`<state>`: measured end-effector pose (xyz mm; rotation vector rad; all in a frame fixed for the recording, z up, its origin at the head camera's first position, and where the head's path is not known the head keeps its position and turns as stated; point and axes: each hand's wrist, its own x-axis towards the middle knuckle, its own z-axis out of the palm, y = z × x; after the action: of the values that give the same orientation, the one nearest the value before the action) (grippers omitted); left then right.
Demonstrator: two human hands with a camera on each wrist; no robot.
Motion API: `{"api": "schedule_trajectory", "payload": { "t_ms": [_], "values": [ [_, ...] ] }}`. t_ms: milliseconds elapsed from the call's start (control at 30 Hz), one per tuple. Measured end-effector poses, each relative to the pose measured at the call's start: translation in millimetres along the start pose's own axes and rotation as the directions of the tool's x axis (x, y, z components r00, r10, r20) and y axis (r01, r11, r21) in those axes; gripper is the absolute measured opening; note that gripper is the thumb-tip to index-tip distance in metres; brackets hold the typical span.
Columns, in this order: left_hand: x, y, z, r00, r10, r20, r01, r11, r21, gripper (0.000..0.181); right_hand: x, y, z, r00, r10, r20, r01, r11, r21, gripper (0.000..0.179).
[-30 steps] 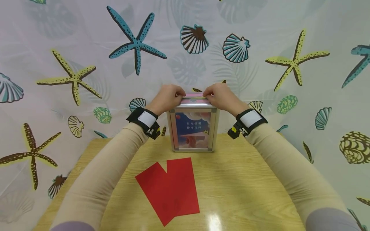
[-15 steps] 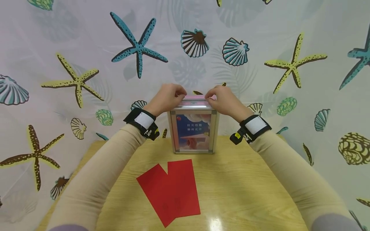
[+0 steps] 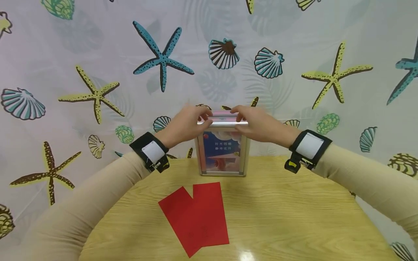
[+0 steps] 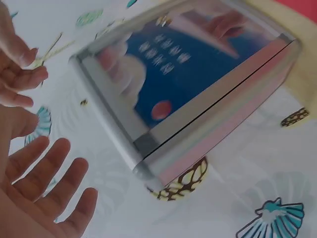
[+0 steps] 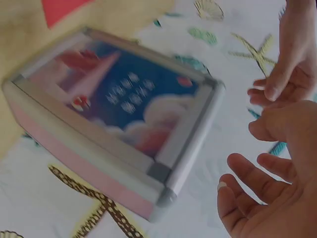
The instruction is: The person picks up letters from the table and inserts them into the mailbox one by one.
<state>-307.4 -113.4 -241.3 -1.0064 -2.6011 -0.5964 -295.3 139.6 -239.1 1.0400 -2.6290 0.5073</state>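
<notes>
A metal-framed letter box with a pink slotted top and a printed blue front panel stands upright on the table. Around the left end of its top is my left hand, its fingers loosely bent and apart. My right hand hovers in the same way around the right end. Nothing shows between the fingers of either hand. In the left wrist view, the left hand has its fingers spread, with a gap to the box. The right hand likewise shows relaxed fingers beside the box in the right wrist view.
Two red envelopes overlap on the wooden table in front of the box. Close behind the box hangs a white cloth printed with starfish and shells. A strapped camera sits on each wrist.
A second ago the fingertips pinched a thin pale-yellow edge at the slot; it has gone from sight. Both hands have since come off the slot, fingers loosened, and the elbows have swung outward.
</notes>
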Motion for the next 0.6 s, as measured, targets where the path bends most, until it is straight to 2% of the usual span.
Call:
{"api": "schedule_trajectory", "payload": {
  "t_ms": [100, 200, 300, 433, 500, 533, 600],
  "values": [
    [-20.9, 4.1, 7.6, 1.000, 0.023, 0.020, -0.024, 0.999, 0.023, 0.029, -13.9, -11.0, 9.2, 0.999, -0.017, 0.043, 0.015, 0.999, 0.051, 0.043],
    [-43.0, 6.3, 19.1, 0.995, 0.066, 0.074, -0.071, 0.995, 0.063, 0.029, -27.0, -16.8, 22.0, 0.997, 0.005, 0.080, -0.013, 0.994, 0.105, 0.043],
    [-69.4, 4.2, 28.6, 0.978, 0.086, 0.191, -0.109, 0.988, 0.111, 0.029, -38.1, -18.2, 39.1, 0.990, 0.031, 0.136, -0.052, 0.986, 0.156, 0.042],
    [-109.8, -2.6, 32.0, 0.923, 0.041, 0.382, -0.099, 0.986, 0.134, 0.035, -54.6, -20.6, 60.8, 0.971, 0.065, 0.232, -0.117, 0.969, 0.216, 0.044],
    [-127.3, -6.4, 33.5, 0.905, 0.007, 0.426, -0.070, 0.989, 0.132, 0.039, -64.5, -22.9, 69.2, 0.956, 0.095, 0.277, -0.167, 0.954, 0.249, 0.046],
    [-134.2, -8.2, 35.3, 0.903, -0.009, 0.430, -0.053, 0.990, 0.132, 0.041, -69.5, -24.3, 73.0, 0.947, 0.111, 0.301, -0.196, 0.943, 0.268, 0.047],
    [-145.1, -11.7, 41.7, 0.911, -0.046, 0.409, -0.007, 0.992, 0.129, 0.043, -79.0, -27.3, 81.4, 0.932, 0.134, 0.337, -0.239, 0.926, 0.291, 0.050]
  ]
}}
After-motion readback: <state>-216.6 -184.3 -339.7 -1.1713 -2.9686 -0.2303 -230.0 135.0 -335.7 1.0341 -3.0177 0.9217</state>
